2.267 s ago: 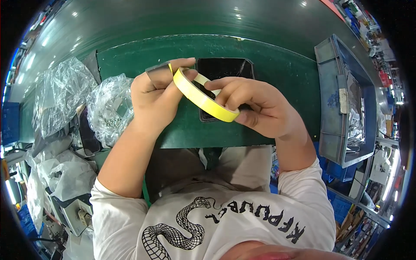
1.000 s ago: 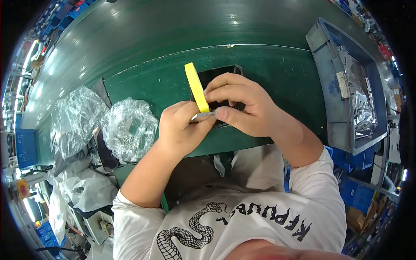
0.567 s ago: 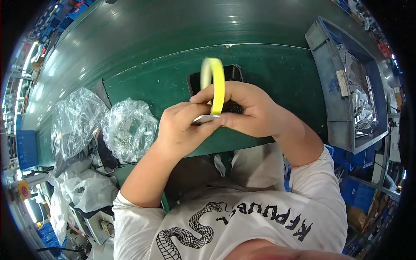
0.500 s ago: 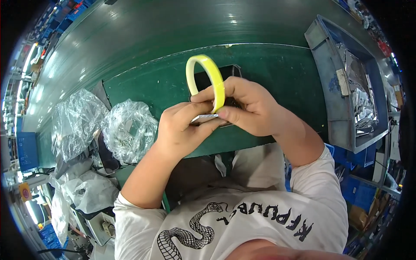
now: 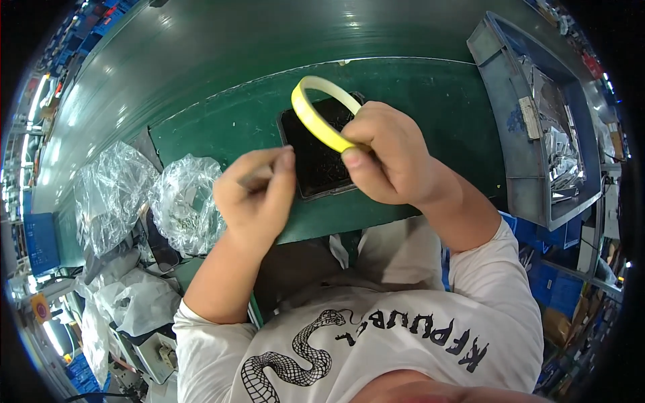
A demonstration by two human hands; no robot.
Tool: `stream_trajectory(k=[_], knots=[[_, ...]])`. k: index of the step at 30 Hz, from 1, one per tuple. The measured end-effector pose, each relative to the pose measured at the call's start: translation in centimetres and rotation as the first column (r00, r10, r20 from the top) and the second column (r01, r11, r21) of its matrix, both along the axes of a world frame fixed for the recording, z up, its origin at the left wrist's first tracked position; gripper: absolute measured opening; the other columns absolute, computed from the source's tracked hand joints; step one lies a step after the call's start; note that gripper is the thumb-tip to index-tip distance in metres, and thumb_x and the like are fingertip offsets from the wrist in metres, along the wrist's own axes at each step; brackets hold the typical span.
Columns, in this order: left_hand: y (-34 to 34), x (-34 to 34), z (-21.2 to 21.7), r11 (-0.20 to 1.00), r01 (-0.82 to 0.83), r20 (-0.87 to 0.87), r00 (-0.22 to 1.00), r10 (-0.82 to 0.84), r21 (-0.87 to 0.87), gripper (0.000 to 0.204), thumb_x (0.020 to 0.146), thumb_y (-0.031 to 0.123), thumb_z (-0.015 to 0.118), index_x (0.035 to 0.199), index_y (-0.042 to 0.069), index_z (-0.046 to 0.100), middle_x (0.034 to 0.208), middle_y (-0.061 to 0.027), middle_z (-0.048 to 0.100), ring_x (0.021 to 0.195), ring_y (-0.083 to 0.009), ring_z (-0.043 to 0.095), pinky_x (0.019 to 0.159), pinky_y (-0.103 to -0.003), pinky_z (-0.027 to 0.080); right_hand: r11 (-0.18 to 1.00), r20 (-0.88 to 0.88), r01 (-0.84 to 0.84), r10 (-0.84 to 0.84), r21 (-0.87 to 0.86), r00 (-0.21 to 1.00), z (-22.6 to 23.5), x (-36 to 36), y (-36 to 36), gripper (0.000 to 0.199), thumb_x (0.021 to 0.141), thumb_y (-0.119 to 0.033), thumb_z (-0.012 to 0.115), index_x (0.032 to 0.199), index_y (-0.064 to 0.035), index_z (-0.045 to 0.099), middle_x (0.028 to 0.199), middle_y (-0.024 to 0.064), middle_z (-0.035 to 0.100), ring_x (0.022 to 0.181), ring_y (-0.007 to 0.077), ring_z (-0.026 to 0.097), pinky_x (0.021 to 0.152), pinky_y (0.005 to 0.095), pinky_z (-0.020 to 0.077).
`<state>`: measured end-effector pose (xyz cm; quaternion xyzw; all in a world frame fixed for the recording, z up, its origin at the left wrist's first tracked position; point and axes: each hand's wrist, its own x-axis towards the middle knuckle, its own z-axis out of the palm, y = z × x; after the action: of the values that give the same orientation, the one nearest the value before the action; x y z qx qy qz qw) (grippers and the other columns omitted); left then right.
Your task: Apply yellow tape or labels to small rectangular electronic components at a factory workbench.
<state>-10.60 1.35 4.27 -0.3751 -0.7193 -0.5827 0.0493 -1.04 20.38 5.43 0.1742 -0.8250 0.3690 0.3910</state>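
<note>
Green tabletop (image 5: 201, 67) under everything, darker green mat (image 5: 430, 107) laid on it. Grey bin (image 5: 537, 195) of silvery bagged parts at right edge, crinkled clear plastic bags (image 5: 181, 201) at left, cluttered workshop floor around. Black flat panel (image 5: 319, 151) lying on mat, centre. Right hand (image 5: 393, 161) raised over panel, fingers closed around yellow tape roll (image 5: 316, 114), roll tilted, off the surface. Left hand (image 5: 255, 195) just beside, thumb and forefinger pinched on a small greyish strip, probably the tape end; hard to tell. No tape visible on panel yet, so taping judged barely begun
</note>
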Motion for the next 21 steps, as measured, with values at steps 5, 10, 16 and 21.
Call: stream_trajectory(k=[5,10,16,21], knots=[[0.55,-0.22,-0.41,0.967,0.103,0.042,0.992,-0.116,0.233,0.007,0.085,-0.005,0.071,0.081,-0.002,0.067,0.079,-0.0104,0.072,0.059,-0.0082,0.058,0.058,-0.023,0.046,0.973,-0.016,-0.044,0.049,0.228,0.999,0.16,-0.36,-0.21,0.018,0.078,-0.005,0.070,0.092,-0.0032,0.061,0.071,0.0065,0.054,0.059,0.0244,0.050,0.060,0.0362,0.0407],[-0.05,-0.06,-0.44,0.969,0.135,0.072,0.986,-0.153,0.207,0.024,0.084,-0.004,0.072,0.106,-0.003,0.062,0.071,-0.0040,0.066,0.062,-0.0055,0.058,0.057,-0.019,0.043,0.945,-0.048,0.007,0.010,0.327,0.999,0.43,-0.21,-0.25,0.024,0.071,-0.005,0.074,0.092,-0.0055,0.062,0.070,0.0043,0.058,0.062,0.0240,0.053,0.066,0.0369,0.0435],[-0.10,0.05,-0.48,0.970,0.186,0.139,0.968,-0.208,0.157,0.028,0.084,-0.004,0.072,0.109,-0.003,0.059,0.067,-0.0010,0.063,0.062,-0.0041,0.058,0.056,-0.018,0.043,0.918,-0.028,0.004,0.008,0.396,1.000,0.45,-0.09,0.01,0.028,0.068,-0.006,0.077,0.093,-0.0066,0.064,0.070,0.0036,0.060,0.065,0.0239,0.056,0.073,0.0379,0.0454],[-0.01,0.27,0.01,0.962,0.214,0.192,0.950,-0.246,0.171,0.028,0.085,-0.005,0.071,0.109,-0.004,0.057,0.074,-0.0029,0.064,0.067,-0.0046,0.060,0.059,-0.019,0.046,0.914,-0.032,0.007,0.006,0.406,0.999,0.52,-0.12,0.07,0.027,0.069,-0.007,0.077,0.093,-0.0064,0.064,0.070,0.0035,0.061,0.064,0.0235,0.056,0.073,0.0376,0.0453]])
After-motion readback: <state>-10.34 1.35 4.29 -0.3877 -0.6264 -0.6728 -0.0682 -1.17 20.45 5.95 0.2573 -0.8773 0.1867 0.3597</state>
